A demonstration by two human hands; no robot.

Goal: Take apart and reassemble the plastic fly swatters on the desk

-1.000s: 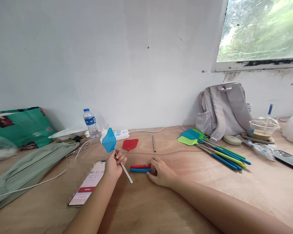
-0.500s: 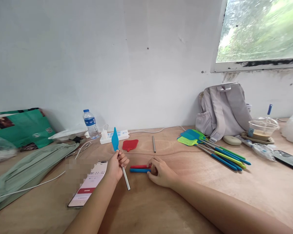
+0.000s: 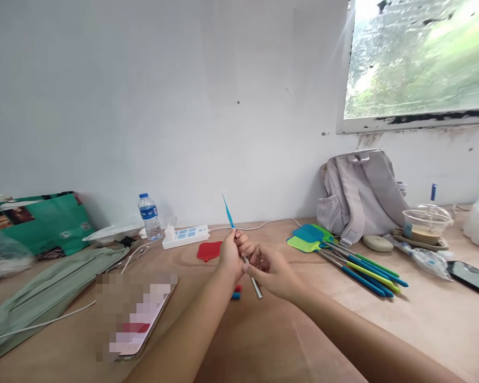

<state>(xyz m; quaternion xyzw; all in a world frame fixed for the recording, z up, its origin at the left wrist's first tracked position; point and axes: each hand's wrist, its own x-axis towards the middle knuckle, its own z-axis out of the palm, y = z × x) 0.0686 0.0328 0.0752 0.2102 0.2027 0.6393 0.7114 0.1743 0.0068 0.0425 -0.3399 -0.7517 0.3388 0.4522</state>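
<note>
My left hand is closed around a blue fly swatter just below its head, which is turned edge-on. From the hand, the swatter's metal rod slants down to the right. My right hand meets the left one, its fingers pinched around that rod. Beneath my hands, the ends of a red handle and a blue handle show on the table; the rest of them is covered. A loose red swatter head lies behind my left wrist.
Several assembled fly swatters lie stacked at right, before a grey backpack. A phone lies left of my left forearm. Behind are a power strip and a water bottle. A plastic cup stands far right.
My left hand has carried the blue swatter rightward and turned its head edge-on. My right hand has left the red and blue handles and closed on the rod. The camera has tilted up slightly.
</note>
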